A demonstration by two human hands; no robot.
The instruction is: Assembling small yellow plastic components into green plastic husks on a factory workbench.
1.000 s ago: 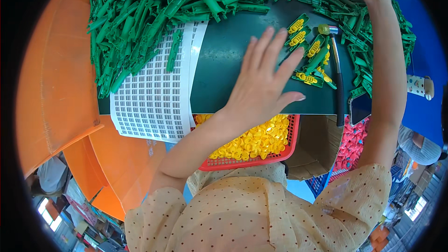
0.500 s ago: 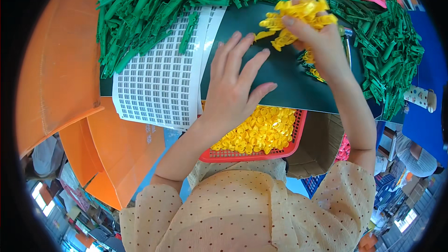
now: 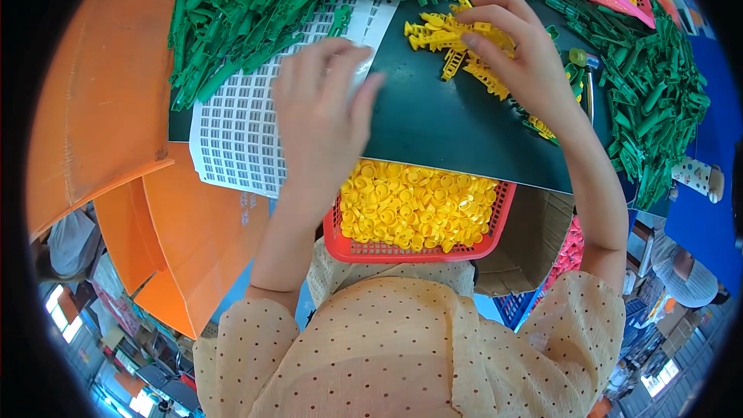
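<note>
My R grip [image 3: 532,54] cups yellow clips [image 3: 437,37] at 1 o'clock on the surface [image 3: 433,128], can't tell if pinched, L grip [image 3: 319,108] loose w/ fingers parted at 11: step's prob. set-down, so next move calls for loosening R grip.
</note>
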